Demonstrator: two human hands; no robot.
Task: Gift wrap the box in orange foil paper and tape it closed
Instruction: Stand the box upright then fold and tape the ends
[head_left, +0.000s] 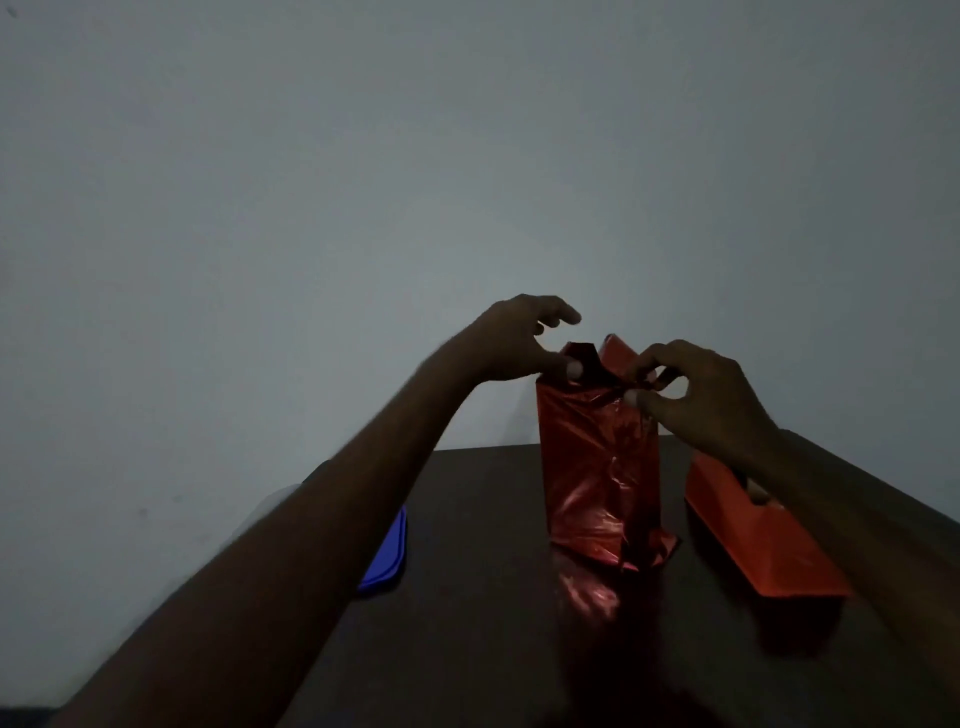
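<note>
The box (597, 467), covered in shiny orange-red foil paper, stands upright on end on the dark table (467, 597). Loose foil flaps stick up at its top. My left hand (519, 338) presses its thumb against the upper left flap, the other fingers spread above. My right hand (696, 395) pinches the foil at the top right corner between thumb and fingertips. An orange tape dispenser (763, 535) lies on the table to the right, partly behind my right forearm.
A blue flat lid or tray (387, 558) lies at the table's left edge, partly hidden by my left forearm. A plain grey wall stands behind the table. The scene is dim.
</note>
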